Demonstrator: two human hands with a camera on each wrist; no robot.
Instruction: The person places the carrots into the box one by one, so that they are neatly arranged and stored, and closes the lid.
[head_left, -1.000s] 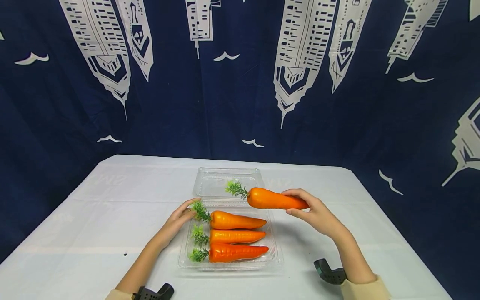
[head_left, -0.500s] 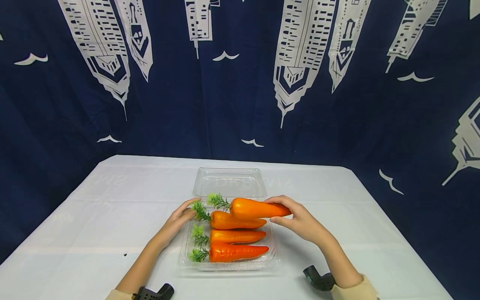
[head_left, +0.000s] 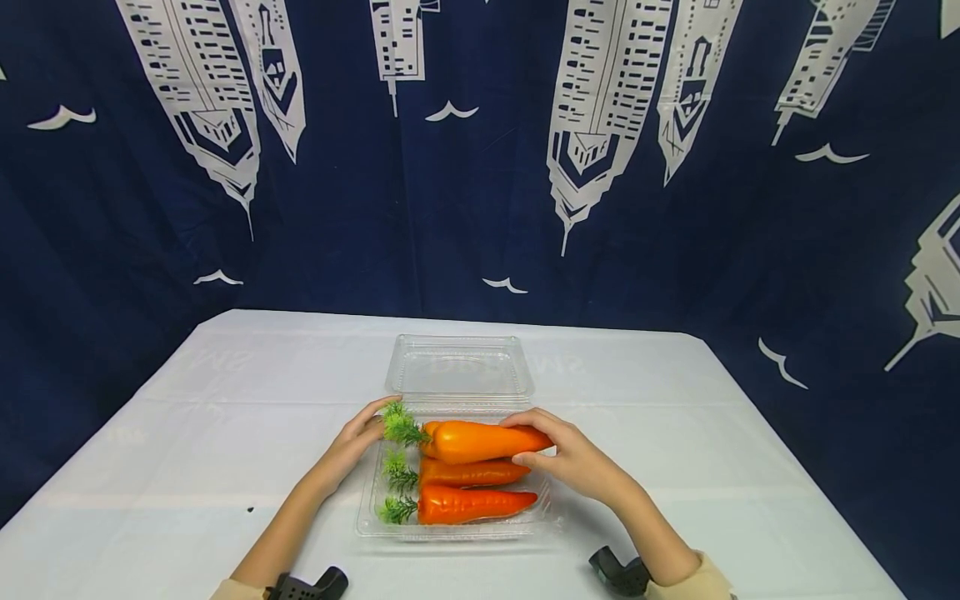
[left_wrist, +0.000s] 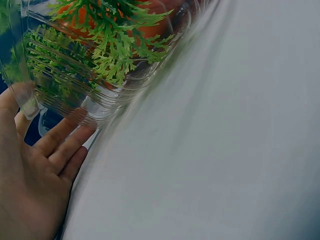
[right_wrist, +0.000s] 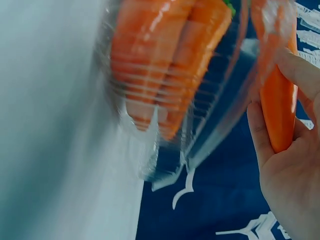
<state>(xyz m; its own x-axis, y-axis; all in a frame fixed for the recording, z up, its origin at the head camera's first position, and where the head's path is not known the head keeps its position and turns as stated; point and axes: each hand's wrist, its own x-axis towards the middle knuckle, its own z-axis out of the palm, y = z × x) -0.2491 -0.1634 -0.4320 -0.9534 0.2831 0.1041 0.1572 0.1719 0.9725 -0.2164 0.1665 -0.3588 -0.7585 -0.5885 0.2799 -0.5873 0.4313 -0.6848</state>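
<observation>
My right hand (head_left: 573, 458) grips an orange toy carrot (head_left: 480, 442) by its narrow end. In the head view this carrot covers most of the carrot at the back of the clear plastic box (head_left: 365, 521). Two more carrots, a middle one (head_left: 472, 472) and a redder front one (head_left: 476, 505), lie in the box, leafy tops to the left. My left hand (head_left: 360, 433) holds the box's back-left rim; its fingers (left_wrist: 65, 145) lie against the ribbed wall. Through the right wrist view, the held carrot (right_wrist: 280, 110) stays between my thumb and fingers.
Behind the box lies its clear lid (head_left: 461, 367), opened flat on the white table (head_left: 187, 450). A dark speck (head_left: 251, 509) sits on the cloth to the left. A navy curtain (head_left: 465, 208) with white building prints hangs at the back.
My right hand has brought the carrot down and left from above the lid to over the rearmost carrot in the box. My left hand has stayed at the box's rim.
</observation>
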